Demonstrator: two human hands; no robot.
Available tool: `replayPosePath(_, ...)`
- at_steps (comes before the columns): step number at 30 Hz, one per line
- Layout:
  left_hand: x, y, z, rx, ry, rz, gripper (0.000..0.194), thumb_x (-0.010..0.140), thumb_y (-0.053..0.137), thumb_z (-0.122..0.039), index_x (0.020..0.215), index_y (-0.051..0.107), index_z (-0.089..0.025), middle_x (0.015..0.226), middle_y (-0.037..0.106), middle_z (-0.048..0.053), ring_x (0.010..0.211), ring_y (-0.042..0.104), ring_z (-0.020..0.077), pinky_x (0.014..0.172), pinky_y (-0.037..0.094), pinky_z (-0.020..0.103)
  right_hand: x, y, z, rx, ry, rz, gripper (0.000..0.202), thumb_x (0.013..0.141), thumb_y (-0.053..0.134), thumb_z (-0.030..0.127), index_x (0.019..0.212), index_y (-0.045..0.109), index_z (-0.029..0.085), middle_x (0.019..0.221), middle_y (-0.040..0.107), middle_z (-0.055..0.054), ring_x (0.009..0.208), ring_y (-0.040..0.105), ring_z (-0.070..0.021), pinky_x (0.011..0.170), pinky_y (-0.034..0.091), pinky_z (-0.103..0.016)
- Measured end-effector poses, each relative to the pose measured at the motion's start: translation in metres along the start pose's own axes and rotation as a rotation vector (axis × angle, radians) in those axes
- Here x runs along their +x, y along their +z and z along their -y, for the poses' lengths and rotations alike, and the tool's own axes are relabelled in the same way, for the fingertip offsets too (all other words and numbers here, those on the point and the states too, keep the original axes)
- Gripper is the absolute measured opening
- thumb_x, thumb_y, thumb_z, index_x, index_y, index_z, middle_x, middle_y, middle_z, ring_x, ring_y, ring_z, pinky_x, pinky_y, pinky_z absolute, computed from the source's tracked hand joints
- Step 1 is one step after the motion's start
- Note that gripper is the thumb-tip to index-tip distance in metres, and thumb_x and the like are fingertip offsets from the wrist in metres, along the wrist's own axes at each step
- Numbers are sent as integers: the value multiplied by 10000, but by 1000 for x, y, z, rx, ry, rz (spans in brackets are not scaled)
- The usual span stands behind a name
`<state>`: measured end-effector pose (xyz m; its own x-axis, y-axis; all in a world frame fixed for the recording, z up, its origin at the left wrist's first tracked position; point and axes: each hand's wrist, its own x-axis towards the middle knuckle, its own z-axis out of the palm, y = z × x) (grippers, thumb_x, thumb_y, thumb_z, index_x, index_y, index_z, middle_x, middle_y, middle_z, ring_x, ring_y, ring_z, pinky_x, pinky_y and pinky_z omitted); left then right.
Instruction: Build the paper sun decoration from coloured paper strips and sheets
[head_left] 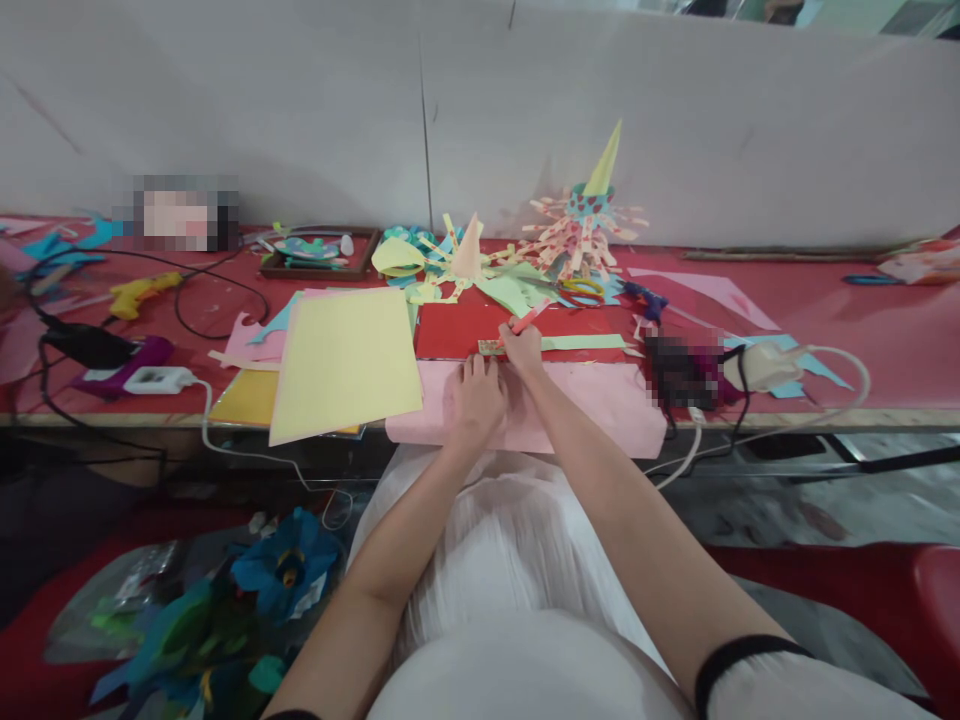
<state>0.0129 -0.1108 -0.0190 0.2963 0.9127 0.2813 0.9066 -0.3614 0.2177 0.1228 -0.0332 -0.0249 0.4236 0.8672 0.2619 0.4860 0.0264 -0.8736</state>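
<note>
A pinkish-orange marker (529, 318) is held between the fingers of my right hand (524, 346), over a narrow pale green paper strip (589, 342). The strip's left end carries small coloured marks. My left hand (480, 398) lies with fingers stretched out on a pink paper sheet (600, 395), fingertips close to the strip's left end; whether they touch it I cannot tell. Behind the strip is a flat red sheet (457, 325). Left of my hands, a large pale yellow sheet (345, 360) overhangs the table's front edge.
Paper cone decorations (592, 215) stand near the wall, beside yellow-handled scissors (582, 290). A brown tray (319, 262) holds paper pieces. A yellow glue gun (142, 294) lies left, a dark blue one (645, 300) right. Power strips with cables (761, 366) flank the work area.
</note>
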Motion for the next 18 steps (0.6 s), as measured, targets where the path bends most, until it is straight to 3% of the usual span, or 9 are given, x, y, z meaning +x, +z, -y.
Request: replayPosePath(18,-1,-1,0,14,1,-11,321,862,357,-221,1127,521,-142,1161,509,125,1099,443,246,940,338,382,-2,-4,5,-53,-20,-19,282,732,441,282,509,277,227,455,330,56,500,304,-121,551,278,-249)
